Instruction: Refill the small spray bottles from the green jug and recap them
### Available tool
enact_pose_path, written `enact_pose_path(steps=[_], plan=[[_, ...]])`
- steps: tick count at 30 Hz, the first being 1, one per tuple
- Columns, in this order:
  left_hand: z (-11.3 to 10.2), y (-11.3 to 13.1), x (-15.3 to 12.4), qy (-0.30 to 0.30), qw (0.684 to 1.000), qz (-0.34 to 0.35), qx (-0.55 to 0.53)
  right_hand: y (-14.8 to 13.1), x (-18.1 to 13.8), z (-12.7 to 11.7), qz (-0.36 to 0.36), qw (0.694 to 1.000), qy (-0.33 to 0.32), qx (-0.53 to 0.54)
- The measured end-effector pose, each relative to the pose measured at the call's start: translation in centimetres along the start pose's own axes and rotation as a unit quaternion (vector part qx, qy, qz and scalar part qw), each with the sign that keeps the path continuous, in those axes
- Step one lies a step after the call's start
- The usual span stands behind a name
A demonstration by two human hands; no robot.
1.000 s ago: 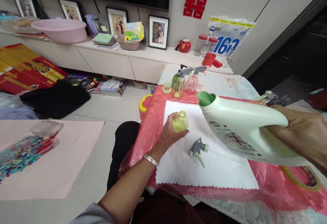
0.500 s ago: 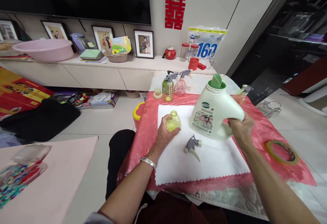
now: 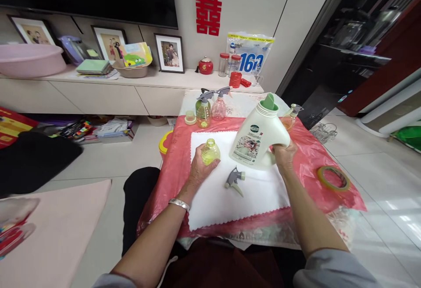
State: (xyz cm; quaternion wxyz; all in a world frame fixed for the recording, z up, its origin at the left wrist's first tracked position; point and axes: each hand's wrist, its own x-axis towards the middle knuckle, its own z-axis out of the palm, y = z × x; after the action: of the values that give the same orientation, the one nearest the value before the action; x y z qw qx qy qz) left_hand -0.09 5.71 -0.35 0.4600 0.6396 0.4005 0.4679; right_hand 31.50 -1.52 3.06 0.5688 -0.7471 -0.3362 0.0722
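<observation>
My left hand [image 3: 199,169] grips a small yellow-green bottle [image 3: 210,151] with no cap, standing on a white cloth [image 3: 237,196]. My right hand [image 3: 283,155] holds the handle of a large pale-green detergent jug [image 3: 258,136], which stands upright on the cloth just right of the small bottle, its green spout open at the top. A grey spray trigger head [image 3: 234,179] lies loose on the cloth between my hands.
The cloth lies on a red plastic sheet [image 3: 314,156] over a small table. Three spray bottles [image 3: 210,108] and a small lid stand at the far edge, another bottle [image 3: 291,117] at the right. A tape roll [image 3: 333,178] lies at right. A low cabinet [image 3: 108,95] runs behind.
The jug went from tilted sideways in the air near my face to upright on the cloth. My view shifted right. My left hand kept the small bottle in place.
</observation>
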Motion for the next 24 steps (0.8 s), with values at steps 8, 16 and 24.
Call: enact_pose_path(steps=[8, 16, 24], plan=[[0.0, -0.3, 0.1, 0.015, 1.000, -0.003, 0.012, -0.1, 0.0, 0.4, 0.001, 1.000, 0.010, 0.001], [-0.1, -0.3, 0.0, 0.042, 0.998, -0.023, 0.034, -0.1, -0.5, 0.4, -0.012, 0.999, -0.004, -0.032], [0.0, 0.1, -0.1, 0.020, 1.000, -0.015, 0.016, -2.0, -2.0, -3.2, -0.048, 0.991, -0.077, -0.100]])
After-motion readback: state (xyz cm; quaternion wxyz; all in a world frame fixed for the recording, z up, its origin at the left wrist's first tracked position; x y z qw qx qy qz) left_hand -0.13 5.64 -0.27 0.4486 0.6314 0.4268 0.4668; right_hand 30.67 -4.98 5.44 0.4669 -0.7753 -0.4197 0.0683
